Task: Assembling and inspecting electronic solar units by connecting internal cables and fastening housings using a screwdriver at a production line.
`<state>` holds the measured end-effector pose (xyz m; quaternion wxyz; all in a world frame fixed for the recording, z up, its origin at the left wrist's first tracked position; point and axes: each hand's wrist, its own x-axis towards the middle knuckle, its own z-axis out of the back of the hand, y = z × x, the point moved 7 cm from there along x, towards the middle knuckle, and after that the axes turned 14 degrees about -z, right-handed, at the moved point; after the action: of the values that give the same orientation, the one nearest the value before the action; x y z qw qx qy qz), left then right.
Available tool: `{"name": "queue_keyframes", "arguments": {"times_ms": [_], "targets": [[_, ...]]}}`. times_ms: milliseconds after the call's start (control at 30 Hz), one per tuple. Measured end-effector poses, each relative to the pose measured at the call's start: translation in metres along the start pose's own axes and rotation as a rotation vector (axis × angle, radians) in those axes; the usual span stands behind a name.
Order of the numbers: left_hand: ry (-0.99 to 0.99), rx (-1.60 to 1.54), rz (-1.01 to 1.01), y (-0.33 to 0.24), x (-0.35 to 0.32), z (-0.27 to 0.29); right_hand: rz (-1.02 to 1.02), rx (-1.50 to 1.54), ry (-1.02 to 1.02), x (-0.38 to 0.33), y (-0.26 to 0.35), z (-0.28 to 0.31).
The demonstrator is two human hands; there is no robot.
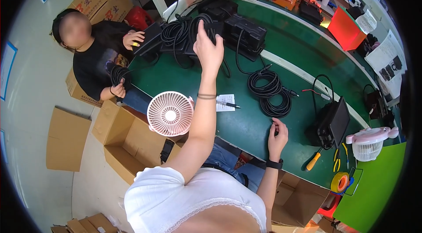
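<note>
My left hand [208,53] reaches over the far left of the green table, its thumb and index finger on either side of a coiled black cable [203,23]. Another black cable coil [174,34] lies just to the left, beside black box-shaped units [246,33]. Near the table's front edge rests my right hand [278,138], fingers loosely curled and apart; a dark spot shows between thumb and fingers. Beyond it lies a long black cable [269,90] in two coils with its plugs out. A pen [228,104] lies across a white paper slip [225,98] near my left forearm.
A pink fan [170,114] stands by my left arm. Rightward are a black monitor-like unit [329,123], orange screwdriver [313,161], yellow pliers [336,161], tape roll [340,182] and second fan [369,145]. At left, a person [99,53] holds black cable [118,75]. Open cardboard boxes [127,138] stand below.
</note>
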<state>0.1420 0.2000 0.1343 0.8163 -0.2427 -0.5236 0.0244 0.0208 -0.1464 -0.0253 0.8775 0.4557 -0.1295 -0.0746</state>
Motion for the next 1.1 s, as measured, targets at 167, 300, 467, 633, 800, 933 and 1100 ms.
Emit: {"name": "queue_keyframes", "arguments": {"times_ms": [167, 300, 467, 633, 800, 933, 1100], "targets": [[-0.048, -1.102, 0.291, -0.041, -0.011, 0.017, -0.019, 0.030, 0.005, -0.002, 0.004, 0.001], [0.074, -1.257, 0.322, -0.072, -0.030, 0.013, -0.050, 0.099, -0.035, -0.002, 0.005, 0.006], [0.246, -1.303, 0.302, -0.087, -0.056, 0.006, 0.011, 0.263, -0.106, 0.009, 0.041, 0.023], [0.374, -1.267, 0.257, -0.088, -0.068, 0.012, 0.261, 0.298, -0.047, 0.024, 0.133, 0.030], [0.454, -1.053, 0.122, -0.102, -0.073, 0.029, -0.005, 0.652, 0.315, 0.035, 0.147, -0.007], [0.444, -0.968, 0.006, -0.111, -0.079, 0.042, -0.093, 0.622, 0.303, 0.025, 0.142, -0.018], [0.493, -0.758, -0.114, -0.110, -0.076, 0.046, 0.415, 0.183, -0.257, 0.006, 0.175, 0.034]]}}
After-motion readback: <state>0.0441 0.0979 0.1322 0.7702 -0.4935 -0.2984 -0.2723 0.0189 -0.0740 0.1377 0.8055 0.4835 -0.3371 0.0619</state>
